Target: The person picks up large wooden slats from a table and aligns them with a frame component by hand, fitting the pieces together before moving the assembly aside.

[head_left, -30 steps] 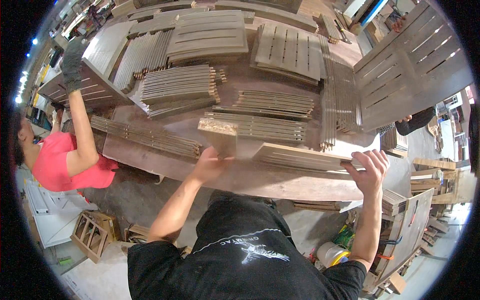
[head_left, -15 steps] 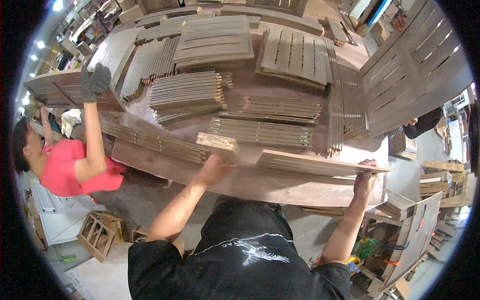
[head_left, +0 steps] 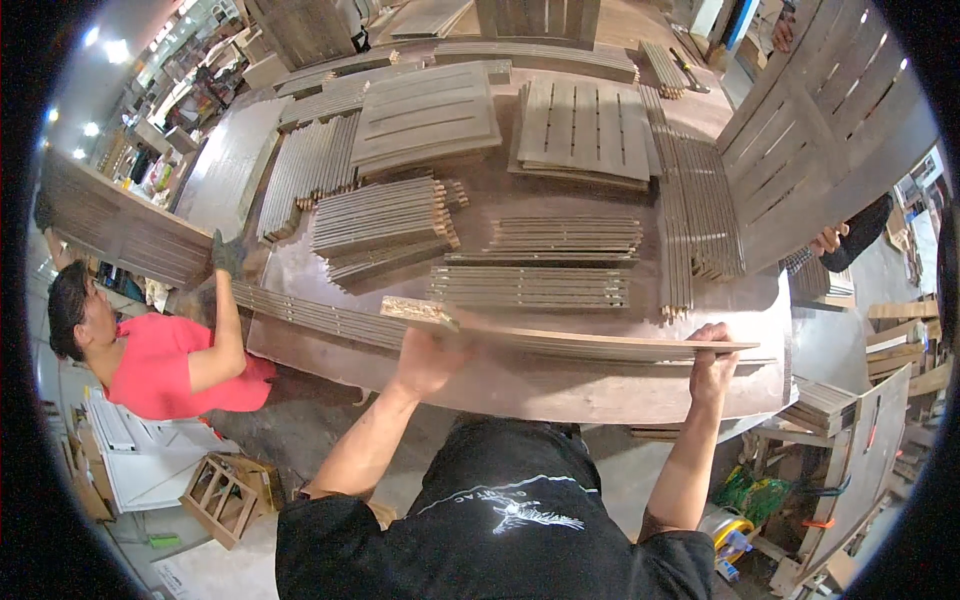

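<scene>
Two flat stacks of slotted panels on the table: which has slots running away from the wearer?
The right-hand panel stack: its slots run away; those on the left-hand panel stack run crosswise.

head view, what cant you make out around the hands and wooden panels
Head view, all:
Bare left hand: fingers blurred.
Thin brown wooden panel in the bare right hand: broad face hidden behind its near edge.
Large grey-brown slatted wooden panel, right: top cut off by the upper edge.
Co-worker behind it: mostly hidden by that panel.
</scene>
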Demonstrator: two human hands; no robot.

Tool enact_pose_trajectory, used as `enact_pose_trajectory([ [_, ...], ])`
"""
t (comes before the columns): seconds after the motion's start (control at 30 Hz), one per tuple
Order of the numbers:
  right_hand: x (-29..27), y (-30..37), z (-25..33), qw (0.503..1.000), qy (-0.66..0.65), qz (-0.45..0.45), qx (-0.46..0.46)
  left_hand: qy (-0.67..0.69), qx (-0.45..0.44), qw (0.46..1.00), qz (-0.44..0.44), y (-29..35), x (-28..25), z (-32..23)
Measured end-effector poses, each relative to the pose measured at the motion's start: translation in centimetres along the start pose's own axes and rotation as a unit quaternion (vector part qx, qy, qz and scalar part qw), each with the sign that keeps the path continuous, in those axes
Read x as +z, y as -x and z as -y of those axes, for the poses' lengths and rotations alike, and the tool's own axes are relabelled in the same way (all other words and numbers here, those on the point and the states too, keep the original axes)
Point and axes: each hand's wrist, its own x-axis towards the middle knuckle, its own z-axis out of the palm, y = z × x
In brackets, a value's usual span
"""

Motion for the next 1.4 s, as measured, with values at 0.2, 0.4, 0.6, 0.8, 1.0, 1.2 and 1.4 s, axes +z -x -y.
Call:
enact_pose_trajectory([
  [0.2,0.1,-0.5,0.0,0.997,-0.01,0.038,-0.063,0.067,0.019,0.995,0.073,-1.5,-0.1,-3.9],
  [0.4,-0.1,0.2,-0.4,0.996,-0.01,0.056,-0.075,0.017,0.069,0.996,0.044,-1.5,0.6,-5.0],
  [0.6,0.1,0.8,-0.3,0.995,0.026,0.043,-0.087,0.133,-0.024,0.985,0.109,-1.0,-0.3,-5.0],
  [0.8,4.8,2.5,0.9,0.984,0.117,0.083,-0.108,0.059,-0.073,0.994,-0.05,-1.1,-2.1,-6.5],
  [1.0,4.9,-1.0,-3.0,0.984,-0.105,0.133,0.06,-0.042,0.171,0.94,-0.291,-0.5,-4.0,-8.6],
  [1.2,1.8,-6.3,-9.3,0.846,0.51,0.146,0.039,-0.124,0.136,0.92,-0.346,0.6,-3.6,-8.7],
  [1.4,1.2,-7.8,-10.9,0.862,0.476,0.172,0.03,-0.13,0.118,0.933,-0.313,1.3,0.4,-10.4],
])
